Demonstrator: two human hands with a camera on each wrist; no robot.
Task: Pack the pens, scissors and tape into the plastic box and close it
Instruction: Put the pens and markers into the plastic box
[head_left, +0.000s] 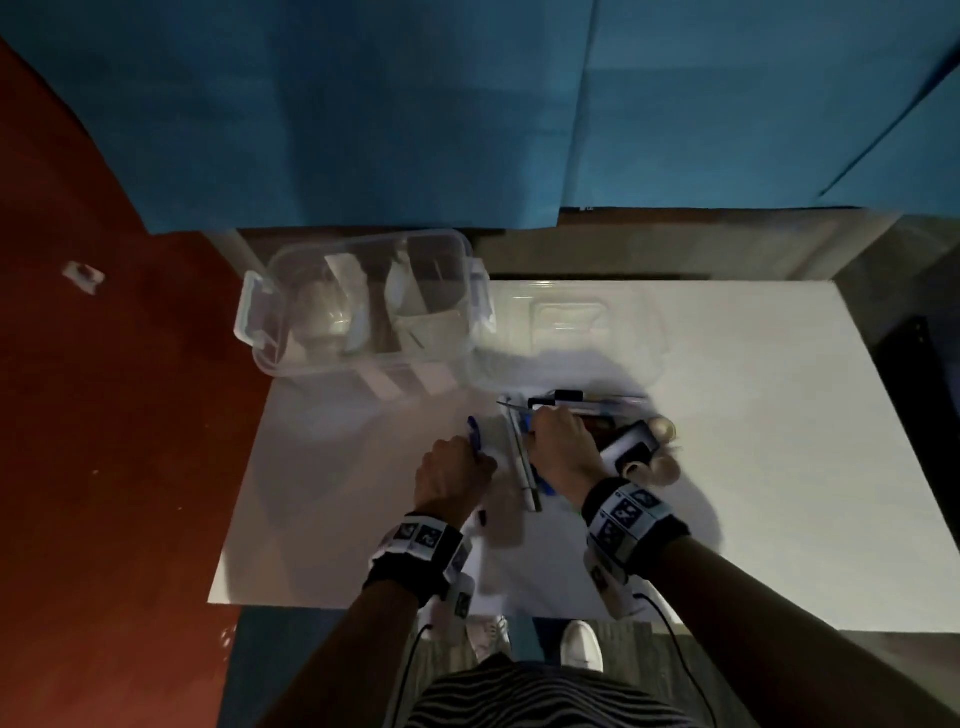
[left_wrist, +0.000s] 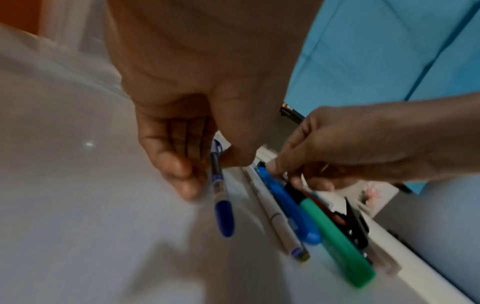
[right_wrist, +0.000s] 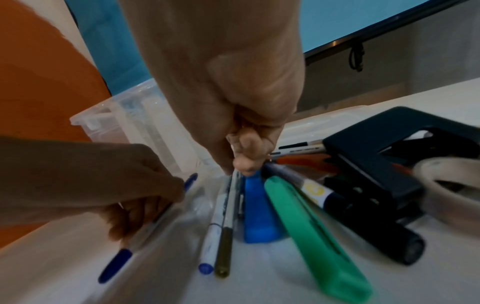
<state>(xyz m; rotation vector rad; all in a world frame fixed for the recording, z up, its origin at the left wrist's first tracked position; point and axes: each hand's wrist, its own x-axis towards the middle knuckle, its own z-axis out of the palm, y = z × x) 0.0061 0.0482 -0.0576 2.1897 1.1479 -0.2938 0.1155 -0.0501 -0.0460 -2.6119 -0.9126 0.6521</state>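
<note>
My left hand (head_left: 457, 475) pinches a clear pen with a blue cap (left_wrist: 224, 216) just above the white table, left of the pile. My right hand (head_left: 558, 441) curls round the far ends of two thin pens (right_wrist: 223, 230) that lie beside a blue marker (right_wrist: 257, 218), a green marker (right_wrist: 311, 232) and a black marker (right_wrist: 322, 195). Two tape rolls (head_left: 665, 447) sit right of the pile. An orange and black item (left_wrist: 340, 218) lies under the pens; I cannot tell whether it is the scissors. The clear plastic box (head_left: 363, 301) stands open at the back left, its lid (head_left: 571, 332) beside it.
A black hole punch (right_wrist: 376, 164) lies between the pens and the tape (right_wrist: 451, 185). The box holds a few pale items. The white table (head_left: 753, 467) ends at a red floor on the left and a blue wall behind.
</note>
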